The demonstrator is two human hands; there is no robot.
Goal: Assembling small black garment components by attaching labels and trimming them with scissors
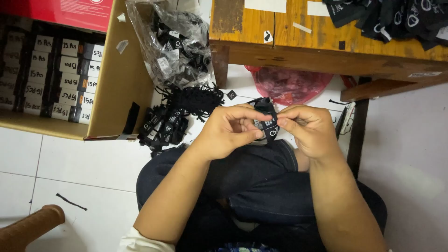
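At far left, a cardboard box (112,84) lies open on its side, so its rows of small bundles (60,79), each wrapped in a paper slip, face you and sit within reach. Beside it a clear plastic bag (172,44) of black labels leans against the table leg, and a loose heap of black labels (163,126) lies on the white tiled floor (79,163) just left of your knee, near enough to draw from.

Your left hand (228,133) is held above your lap with the fingers curled and the thumb pinching a small stack of black labels (267,122). Your right hand (310,128) meets it from the other side, fingertips closed on the same stack. Both hands grip it between them, so the stack appears squared and held steady at chest level, clear of the floor.

Behind the hands a pink plastic bag (289,84) sits under the wooden table (298,42). More black cloth pieces (392,18) lie on the tabletop at upper right, cut off by the frame.

The count of labels in the stack cannot be made out; your fingers cover most of it. The brown rounded object (28,226) at lower left is cut off and unidentifiable.
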